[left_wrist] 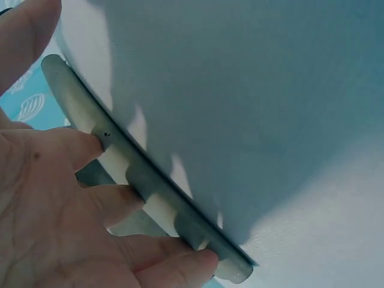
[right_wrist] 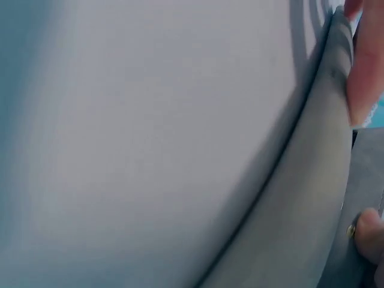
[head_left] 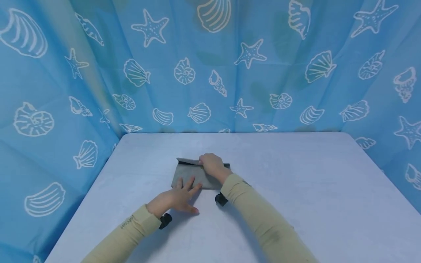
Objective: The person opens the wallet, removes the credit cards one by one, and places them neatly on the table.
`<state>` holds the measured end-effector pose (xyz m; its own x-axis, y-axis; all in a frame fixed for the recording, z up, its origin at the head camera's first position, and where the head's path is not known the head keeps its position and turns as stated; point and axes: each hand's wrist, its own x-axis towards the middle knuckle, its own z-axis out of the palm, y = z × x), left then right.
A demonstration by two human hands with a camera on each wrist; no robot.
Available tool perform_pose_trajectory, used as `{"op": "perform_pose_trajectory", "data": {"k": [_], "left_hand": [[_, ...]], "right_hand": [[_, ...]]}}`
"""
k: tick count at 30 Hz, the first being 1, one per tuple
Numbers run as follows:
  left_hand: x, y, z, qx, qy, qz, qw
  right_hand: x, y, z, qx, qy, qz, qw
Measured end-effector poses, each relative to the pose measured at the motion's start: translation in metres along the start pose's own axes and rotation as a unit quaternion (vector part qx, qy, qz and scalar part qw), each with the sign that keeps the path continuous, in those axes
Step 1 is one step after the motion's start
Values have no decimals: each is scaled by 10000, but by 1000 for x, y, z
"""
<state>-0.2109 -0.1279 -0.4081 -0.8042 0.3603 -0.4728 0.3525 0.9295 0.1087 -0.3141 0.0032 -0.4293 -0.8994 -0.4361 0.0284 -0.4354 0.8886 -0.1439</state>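
Observation:
A flat grey pouch (head_left: 185, 174) with a flap lies on the white table, a dark gap showing under the flap along its far edge. My left hand (head_left: 179, 199) rests on the pouch's near part, fingers spread and fairly straight; in the left wrist view its fingertips touch the pouch's near edge (left_wrist: 123, 153). At the far edge, my right hand (head_left: 213, 166) pinches the middle of the flap between thumb and fingers. The right wrist view shows a small brass-coloured snap (right_wrist: 351, 230) beside a fingertip. The pouch's inside is mostly hidden.
The white table (head_left: 296, 175) extends around the pouch on all sides. Blue curtains (head_left: 184, 98) printed with white shells and starfish hang behind the table and at both sides. A dark wrist camera (head_left: 165, 221) sits below my left wrist, and another (head_left: 221, 199) below the right.

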Motion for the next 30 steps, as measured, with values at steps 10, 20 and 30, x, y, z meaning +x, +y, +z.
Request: {"op": "perform_pose_trajectory", "data": {"k": [10,20,30], "left_hand": [[-1,2,-2,62,-122,-83,9999],[0,3,-1,0,-137,-129,9998],[-2,2,-2,1,-69,46,10000]], "right_hand": [[-4,33,-19,1330,-568,-434,9885],[-11,68,-28,2597,-167,-28,9655],[-23,90,-13,1039,846,213,9908]]}}
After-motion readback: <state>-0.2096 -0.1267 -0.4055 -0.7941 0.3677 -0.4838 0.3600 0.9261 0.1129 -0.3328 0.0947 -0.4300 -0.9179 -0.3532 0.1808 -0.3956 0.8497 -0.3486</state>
